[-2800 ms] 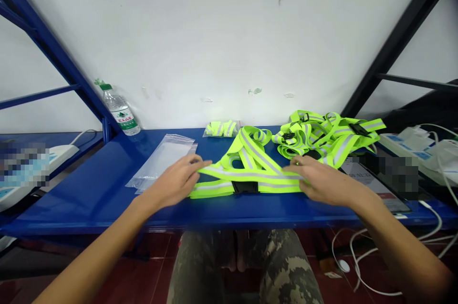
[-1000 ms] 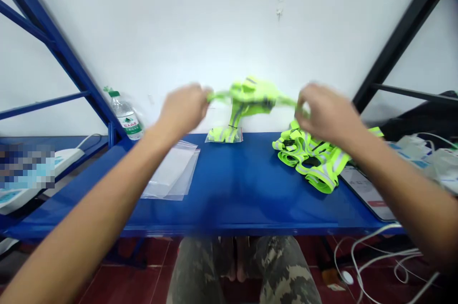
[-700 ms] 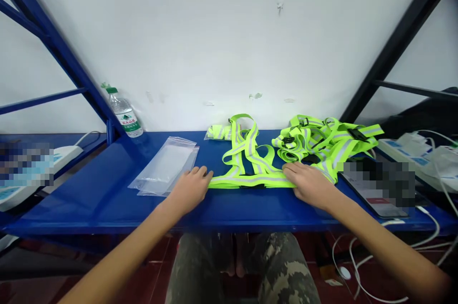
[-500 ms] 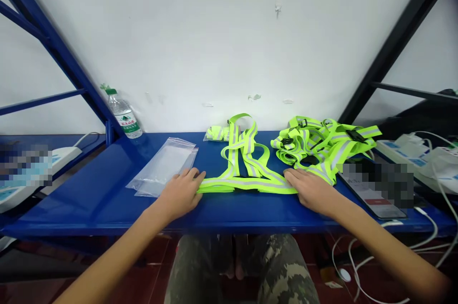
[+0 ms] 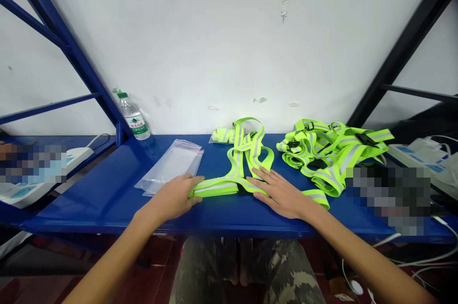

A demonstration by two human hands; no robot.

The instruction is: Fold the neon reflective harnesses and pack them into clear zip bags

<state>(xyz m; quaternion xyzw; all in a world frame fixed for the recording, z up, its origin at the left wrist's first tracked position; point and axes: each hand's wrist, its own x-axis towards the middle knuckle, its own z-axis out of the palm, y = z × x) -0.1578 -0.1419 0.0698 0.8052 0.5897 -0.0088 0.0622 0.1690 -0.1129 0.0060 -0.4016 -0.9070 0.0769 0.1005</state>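
A neon yellow-green strap harness with grey reflective stripes lies on the blue table, its waist band running sideways near me and its loops reaching toward the wall. My left hand grips the left end of that band between thumb and fingers. Flat on the band's right part rests my right hand, fingers spread; a piece of band sticks out beyond it. Clear plastic bags lie beside my left hand. Behind the harness is a small bagged bundle.
A heap of similar straps with black buckles lies at the right. A water bottle leans at the back left. Power strips flank the table, and white cables hang at the right. Metal frame posts stand on both sides.
My right hand has let go of the band's right end, moved left and spread flat over the band. The right end now lies bent behind it. The view has shifted slightly.
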